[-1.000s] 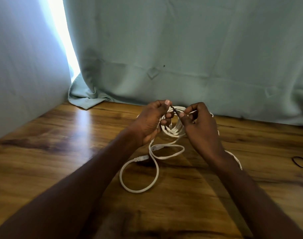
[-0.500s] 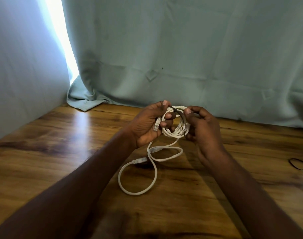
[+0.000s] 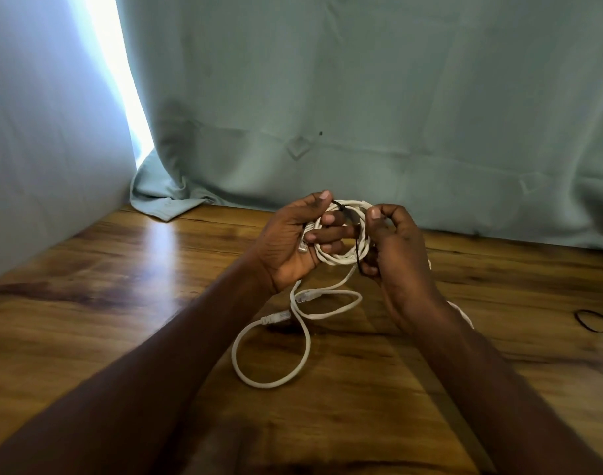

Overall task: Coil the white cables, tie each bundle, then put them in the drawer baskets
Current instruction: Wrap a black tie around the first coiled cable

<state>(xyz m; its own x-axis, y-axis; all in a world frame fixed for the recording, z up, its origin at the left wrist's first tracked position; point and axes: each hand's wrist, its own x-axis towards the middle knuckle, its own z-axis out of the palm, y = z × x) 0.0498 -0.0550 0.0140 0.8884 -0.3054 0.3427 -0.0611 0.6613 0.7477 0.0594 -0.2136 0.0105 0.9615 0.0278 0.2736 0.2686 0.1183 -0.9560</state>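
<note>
- Pale green curtain (image 3: 361,97) hangs behind a wooden table (image 3: 104,303); a bright strip of daylight shows at the curtain's left edge.
- Left hand (image 3: 293,248): fingers curled through the coiled white cable (image 3: 341,257), holding the bundle raised above the table. A plug end (image 3: 303,244) lies against the palm.
- Right hand (image 3: 396,255): thumb and fingers pinch a thin black tie (image 3: 356,250) that crosses the coil's right side. Cannot tell whether the tie fully encircles the bundle.
- Loose white cable (image 3: 303,341) hangs from the coil and lies in one open loop on the table below, with two connectors (image 3: 276,317) resting beside it. A further stretch shows behind the right forearm.
- More black ties (image 3: 598,323) lie at the table's right edge, well apart from the hands.
- Judged step: tying this bundle. No drawer baskets in view.
- Risk 1: the tail on the table is uncoiled; cinching now would leave it dangling and liable to snag.
- Risk 2: if the left fingers loosen, the turns could spring apart before the tie closes.
- Risk 3: the tie may catch only some strands, or trap the plug, giving a slack bundle.
</note>
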